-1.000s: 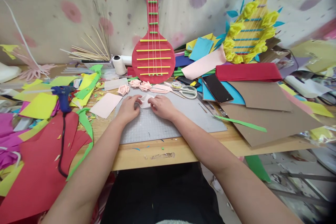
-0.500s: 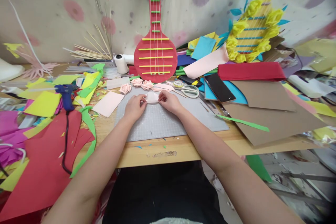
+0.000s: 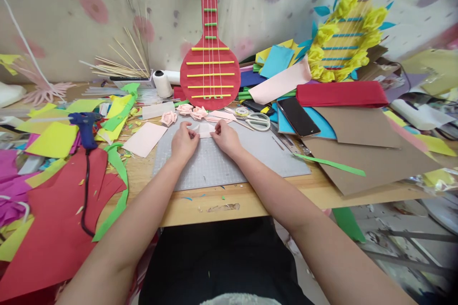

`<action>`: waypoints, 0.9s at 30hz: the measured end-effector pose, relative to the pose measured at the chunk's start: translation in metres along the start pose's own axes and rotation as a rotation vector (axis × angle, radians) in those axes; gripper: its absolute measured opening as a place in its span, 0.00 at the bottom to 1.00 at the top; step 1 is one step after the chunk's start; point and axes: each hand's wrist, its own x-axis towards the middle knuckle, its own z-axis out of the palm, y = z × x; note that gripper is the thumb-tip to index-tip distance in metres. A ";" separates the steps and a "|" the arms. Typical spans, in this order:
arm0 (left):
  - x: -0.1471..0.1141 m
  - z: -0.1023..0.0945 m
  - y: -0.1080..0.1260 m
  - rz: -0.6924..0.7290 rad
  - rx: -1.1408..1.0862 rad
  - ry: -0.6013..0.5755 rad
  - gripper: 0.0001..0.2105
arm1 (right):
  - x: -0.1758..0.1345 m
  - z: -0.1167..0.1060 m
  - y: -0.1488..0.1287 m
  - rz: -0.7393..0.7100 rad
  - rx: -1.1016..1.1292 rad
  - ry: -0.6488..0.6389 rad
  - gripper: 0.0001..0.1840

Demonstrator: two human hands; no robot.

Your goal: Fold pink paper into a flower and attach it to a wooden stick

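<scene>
Between my two hands, over the grey cutting mat (image 3: 222, 167), is a small pale pink piece of paper (image 3: 205, 130). My left hand (image 3: 184, 144) pinches its left end, and my right hand (image 3: 226, 138) pinches its right end. Just beyond them lie several pink paper roses (image 3: 198, 113), with one more rose (image 3: 168, 118) a little to the left. Pale pink strips (image 3: 222, 115) rest behind my right hand. A larger pale pink sheet (image 3: 145, 139) lies left of my left hand, partly on the mat.
A red paper lute (image 3: 211, 76) leans on the wall behind. Scissors (image 3: 260, 122) and a phone (image 3: 299, 117) lie to the right, near brown cardboard (image 3: 372, 162). A blue glue gun (image 3: 86, 128) stands at left among coloured scraps. Far right is a yellow flowered instrument (image 3: 341, 47).
The fingers of my left hand have shifted on the paper, with the index finger now raised more. Both hands still hold the paper, and the camera view has moved slightly.
</scene>
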 end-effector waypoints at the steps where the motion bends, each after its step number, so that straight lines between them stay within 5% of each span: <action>1: 0.000 0.001 0.000 0.008 0.023 0.013 0.20 | -0.001 0.000 -0.001 -0.009 -0.028 0.002 0.07; 13: -0.001 0.002 0.005 0.133 0.213 0.086 0.23 | -0.002 0.002 -0.003 -0.075 -0.153 -0.002 0.05; 27: -0.001 0.002 0.004 0.221 0.343 -0.007 0.07 | -0.005 0.002 -0.005 -0.143 -0.287 -0.011 0.09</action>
